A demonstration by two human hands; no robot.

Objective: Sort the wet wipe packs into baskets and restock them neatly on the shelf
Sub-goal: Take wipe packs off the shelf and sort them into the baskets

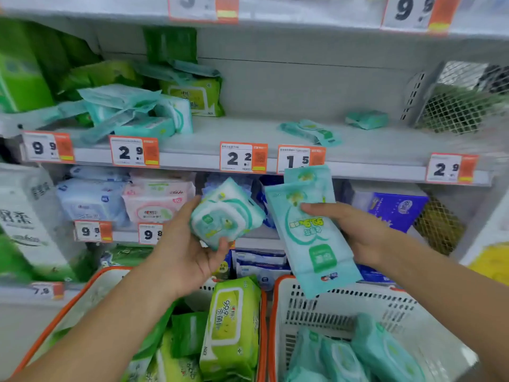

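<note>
Head view looked down on two orange-rimmed baskets below the shelf [248,158]. Farthest left on the shelf lay a jumbled heap of teal packs [129,111], tumbled across one another rather than faced outward, so that stretch probably had yet to be tidied. Below, the left basket [68,304] held green wet wipe packs [232,326], which suggested it was the bin for the green kind. Above it, the left hand [187,252] curled its fingers and thumb round a small white-and-teal pack [225,213], tilted face-up, likely so the label could be read before sorting. Next, the right hand [358,230] gripped flat teal wet wipe packs [311,230], apparently two stacked, fingers across the front and thumb hidden behind; they hung over the near rim of the right basket [344,304]. That basket already held teal lidded packs [358,351], so the held ones seemed bound there. Farther right on the shelf, two loose teal packs [311,132] lay well apart, still unsorted.
</note>
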